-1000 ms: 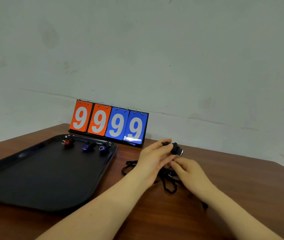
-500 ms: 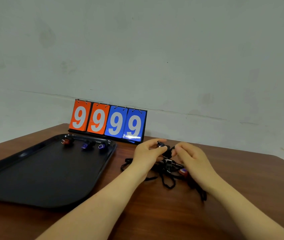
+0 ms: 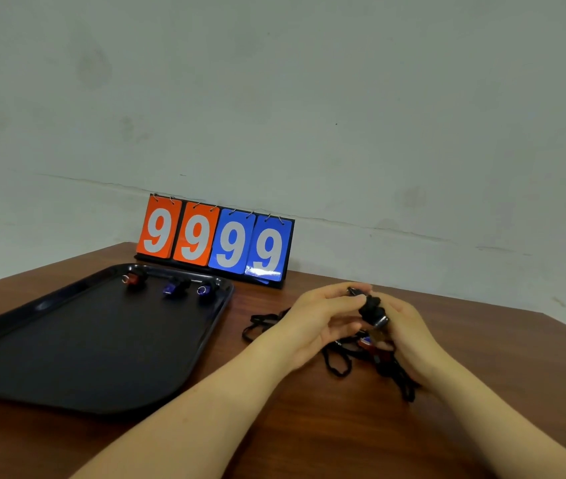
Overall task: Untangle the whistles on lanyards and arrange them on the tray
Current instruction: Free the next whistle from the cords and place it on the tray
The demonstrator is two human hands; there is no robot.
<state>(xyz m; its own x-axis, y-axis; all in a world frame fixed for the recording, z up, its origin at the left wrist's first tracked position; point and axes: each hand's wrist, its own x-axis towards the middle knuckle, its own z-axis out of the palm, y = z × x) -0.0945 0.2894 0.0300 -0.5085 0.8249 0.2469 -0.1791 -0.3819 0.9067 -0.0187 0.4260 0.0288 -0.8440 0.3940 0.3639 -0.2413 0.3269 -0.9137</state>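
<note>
Right of tray (image 3: 205, 347), above tabletop (image 3: 309, 437), we hold black whistle (image 3: 371, 307) between both hands. Left hand (image 3: 319, 323) pinches clip end at top; right hand (image 3: 409, 337) curls round whistle's lower part. Whistle's long axis runs steeply, top toward left hand. Tangled black lanyards (image 3: 336, 361) trail down onto table beneath hands, red whistle (image 3: 366, 344) among them. Three whistles already at tray's far rim. Tray lies left, so left hand nearer for placing, we judge.
</note>
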